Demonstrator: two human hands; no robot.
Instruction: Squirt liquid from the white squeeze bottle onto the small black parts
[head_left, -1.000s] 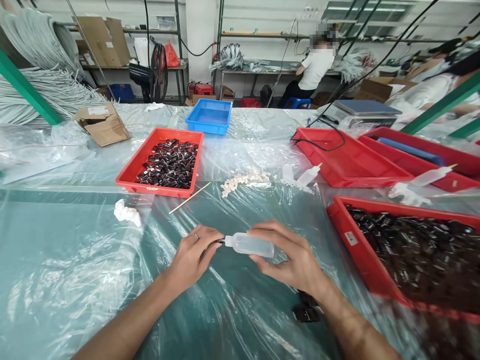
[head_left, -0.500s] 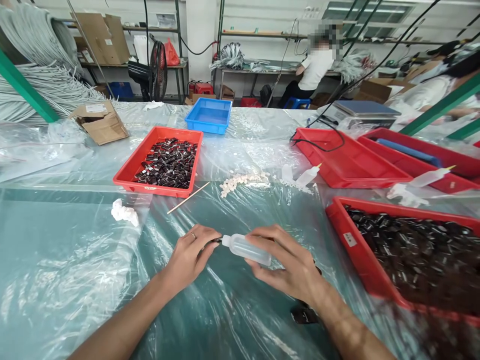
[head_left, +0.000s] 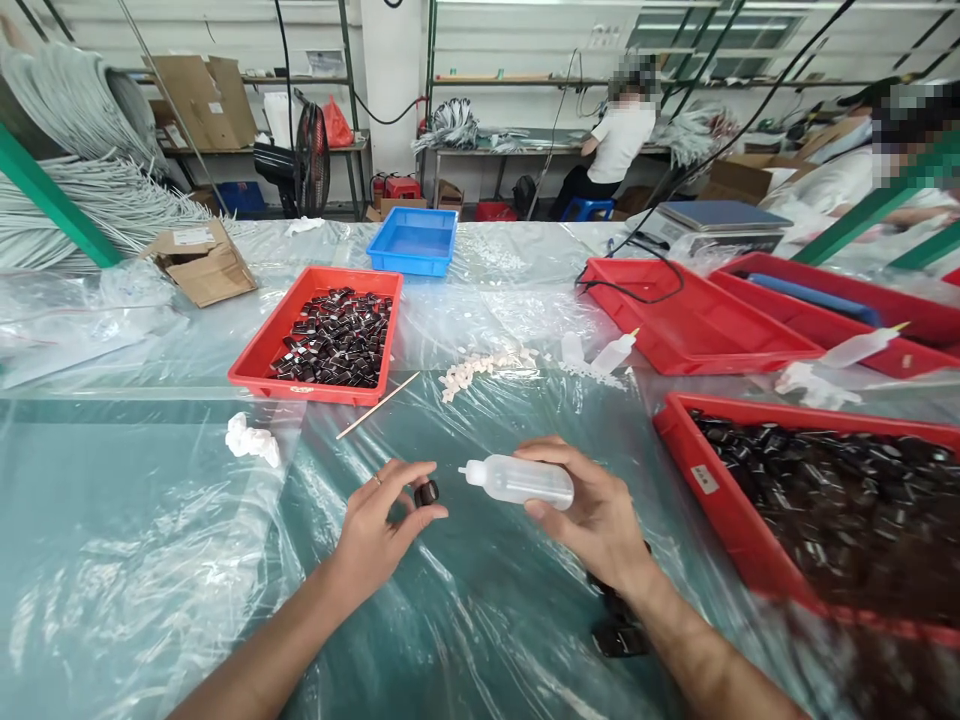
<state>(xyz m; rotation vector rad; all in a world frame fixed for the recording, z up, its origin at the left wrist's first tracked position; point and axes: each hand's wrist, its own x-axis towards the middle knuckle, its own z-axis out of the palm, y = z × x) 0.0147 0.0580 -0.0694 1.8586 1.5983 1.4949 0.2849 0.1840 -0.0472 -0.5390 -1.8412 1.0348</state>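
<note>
My left hand (head_left: 390, 515) pinches a small black plastic piece (head_left: 427, 493) between thumb and fingers, above the middle of the table. To its right, my right hand (head_left: 592, 505) is closed around a translucent squeeze bottle (head_left: 525, 481). The bottle lies nearly level, its white nozzle pointing left at the black piece with a small gap between them. More black pieces (head_left: 619, 638) lie on the sheet by my right forearm, partly hidden by it. A red tray (head_left: 311, 390) holding many small dark pieces stands beyond my left hand.
At right, a red tray (head_left: 712, 520) is full of black pieces. Small pale bits (head_left: 472, 375), a thin wooden stick (head_left: 379, 405) and crumpled tissue (head_left: 252, 440) lie ahead. Farther back are a blue tray (head_left: 411, 262), another squeeze bottle (head_left: 615, 352) and a seated person (head_left: 622, 140).
The bottle has drawn back to the right, and its nozzle tip now shows apart from the black piece. My left hand's fingers have shifted around the piece, leaving it more visible.
</note>
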